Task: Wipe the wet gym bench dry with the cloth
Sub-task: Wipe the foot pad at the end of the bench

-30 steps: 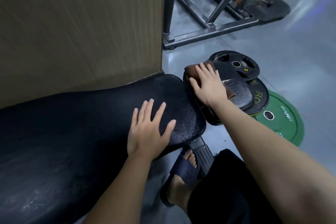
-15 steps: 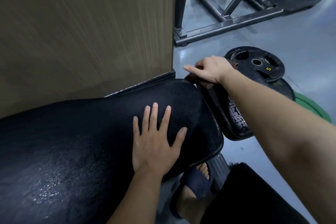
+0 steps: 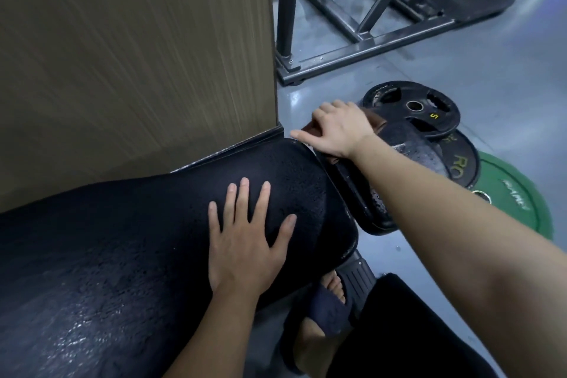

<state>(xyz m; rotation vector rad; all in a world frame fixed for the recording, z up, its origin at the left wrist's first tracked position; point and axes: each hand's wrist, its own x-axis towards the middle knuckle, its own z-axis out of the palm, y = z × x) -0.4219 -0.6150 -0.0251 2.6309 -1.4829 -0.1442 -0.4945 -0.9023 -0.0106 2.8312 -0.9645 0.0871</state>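
The black padded gym bench [image 3: 122,255] runs from lower left to centre, its surface beaded with water. My left hand [image 3: 245,242] lies flat on the main pad near its end, fingers spread. A second, smaller black pad [image 3: 411,156] sits just past the main pad's end, also wet. My right hand [image 3: 337,129] presses a brown cloth [image 3: 376,121] onto that pad's far end, at the gap between the pads. Most of the cloth is hidden under the hand.
A wood-grain panel [image 3: 138,49] rises right behind the bench. Black weight plates [image 3: 411,107] and a green plate [image 3: 509,202] lie on the grey floor to the right. A steel rack frame [image 3: 352,49] stands beyond. My sandalled foot [image 3: 328,301] is under the bench end.
My right hand slid the cloth leftward along the small pad toward the gap and the wall panel. The left hand stayed flat on the main pad. The camera shifted slightly.
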